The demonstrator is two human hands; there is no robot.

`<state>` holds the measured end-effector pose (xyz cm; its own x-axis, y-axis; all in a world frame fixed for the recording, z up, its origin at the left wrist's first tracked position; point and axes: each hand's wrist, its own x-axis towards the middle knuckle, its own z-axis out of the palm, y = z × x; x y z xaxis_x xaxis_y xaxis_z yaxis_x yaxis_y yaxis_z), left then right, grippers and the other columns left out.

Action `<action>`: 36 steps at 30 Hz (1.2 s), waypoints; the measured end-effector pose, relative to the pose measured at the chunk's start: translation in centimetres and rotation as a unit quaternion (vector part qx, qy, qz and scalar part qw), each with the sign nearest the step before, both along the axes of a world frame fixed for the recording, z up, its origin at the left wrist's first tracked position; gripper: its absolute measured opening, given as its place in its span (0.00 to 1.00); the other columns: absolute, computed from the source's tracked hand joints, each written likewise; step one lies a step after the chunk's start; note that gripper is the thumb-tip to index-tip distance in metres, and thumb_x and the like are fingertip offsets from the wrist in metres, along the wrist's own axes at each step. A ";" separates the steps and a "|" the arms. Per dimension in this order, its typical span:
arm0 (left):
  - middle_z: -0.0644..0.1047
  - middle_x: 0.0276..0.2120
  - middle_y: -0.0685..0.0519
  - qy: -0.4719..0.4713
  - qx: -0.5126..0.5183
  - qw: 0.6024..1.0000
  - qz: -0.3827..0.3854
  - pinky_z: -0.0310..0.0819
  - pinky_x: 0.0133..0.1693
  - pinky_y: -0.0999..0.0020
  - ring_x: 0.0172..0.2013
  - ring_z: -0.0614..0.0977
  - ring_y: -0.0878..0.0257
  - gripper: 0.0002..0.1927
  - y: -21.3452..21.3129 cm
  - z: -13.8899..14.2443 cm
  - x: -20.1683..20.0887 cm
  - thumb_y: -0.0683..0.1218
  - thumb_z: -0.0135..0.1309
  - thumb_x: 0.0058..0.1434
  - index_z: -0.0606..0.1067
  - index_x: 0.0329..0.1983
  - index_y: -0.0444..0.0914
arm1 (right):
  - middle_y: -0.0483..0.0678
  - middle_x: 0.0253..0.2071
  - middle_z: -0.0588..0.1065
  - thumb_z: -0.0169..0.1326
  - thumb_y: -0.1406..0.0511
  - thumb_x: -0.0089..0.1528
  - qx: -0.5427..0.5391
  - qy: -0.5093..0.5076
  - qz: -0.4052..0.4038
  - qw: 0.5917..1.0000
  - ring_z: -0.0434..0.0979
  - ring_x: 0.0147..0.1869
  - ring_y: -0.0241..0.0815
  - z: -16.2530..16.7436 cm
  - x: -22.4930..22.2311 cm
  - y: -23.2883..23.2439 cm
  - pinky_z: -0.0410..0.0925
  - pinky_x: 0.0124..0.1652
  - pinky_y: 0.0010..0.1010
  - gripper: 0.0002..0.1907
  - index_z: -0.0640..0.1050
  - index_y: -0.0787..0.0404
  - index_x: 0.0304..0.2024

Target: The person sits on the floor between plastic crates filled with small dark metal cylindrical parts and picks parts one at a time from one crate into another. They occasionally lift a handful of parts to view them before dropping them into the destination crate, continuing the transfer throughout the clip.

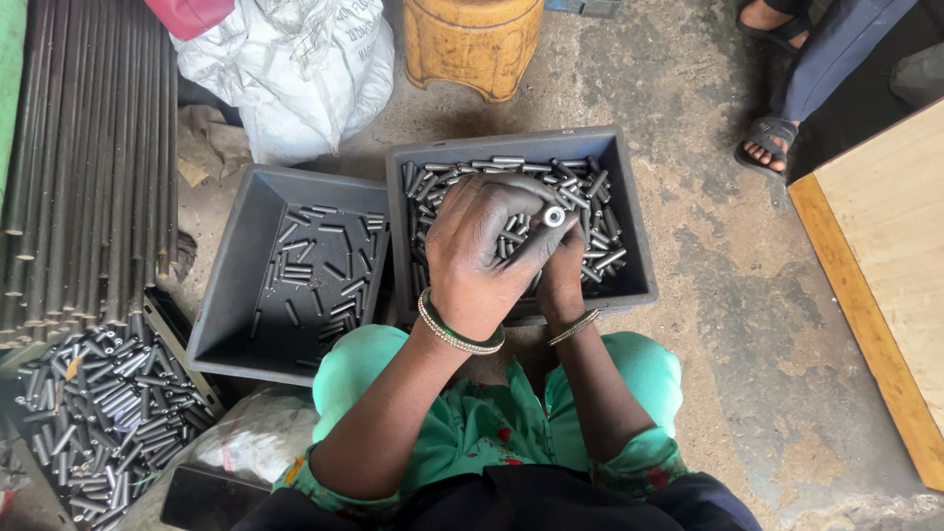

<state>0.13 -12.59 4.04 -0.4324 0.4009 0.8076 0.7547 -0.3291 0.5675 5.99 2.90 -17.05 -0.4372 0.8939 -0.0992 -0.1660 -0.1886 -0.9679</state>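
here a short steel tube (554,215) is pinched end-up in the left hand (482,258) fingers, over the fuller grey bin (629,211). the right hand (561,280) sits beneath, mostly hidden; its grip can't be told. seemingly mid-inspection; next calls for dropping it into the sparser left bin (231,270).

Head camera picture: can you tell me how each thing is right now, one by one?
Left hand: closed around a short metal tube.
Right hand: mostly hidden under the left hand.
Right grey bin: well filled with tubes.
Left grey bin: only thinly scattered with tubes.
Long rods: lying bundled together.
White sack: bulging.
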 end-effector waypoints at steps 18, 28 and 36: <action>0.82 0.49 0.51 -0.141 -0.079 0.983 -0.086 0.80 0.55 0.66 0.51 0.85 0.58 0.12 4.6 -7.6 -5.3 0.41 0.65 0.61 0.79 0.48 0.36 | 0.49 0.61 0.73 0.60 0.71 0.65 0.276 0.029 0.058 0.959 0.73 0.65 0.41 6.6 0.0 -1.5 0.67 0.65 0.31 0.21 0.73 0.66 0.60; 0.82 0.54 0.55 -0.099 -0.125 0.980 -0.117 0.71 0.65 0.60 0.61 0.79 0.56 0.14 5.0 -9.6 -8.2 0.43 0.63 0.62 0.80 0.51 0.40 | 0.48 0.55 0.74 0.61 0.71 0.66 0.327 -0.016 0.020 0.945 0.73 0.60 0.38 7.4 -1.3 -2.0 0.68 0.61 0.29 0.11 0.77 0.65 0.50; 0.81 0.56 0.57 -0.102 -0.139 0.973 -0.154 0.69 0.67 0.60 0.62 0.77 0.57 0.14 4.5 -10.2 -8.8 0.43 0.61 0.65 0.80 0.54 0.41 | 0.46 0.53 0.72 0.62 0.71 0.66 0.368 -0.027 0.009 0.929 0.71 0.58 0.36 6.9 -1.4 -2.3 0.67 0.60 0.27 0.12 0.76 0.65 0.49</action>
<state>-8.67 -8.09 -6.18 -0.3977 0.7274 0.5592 0.5062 -0.3344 0.7949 4.61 0.64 -10.14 -0.4644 0.7215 0.5136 -0.1160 0.5254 -0.8429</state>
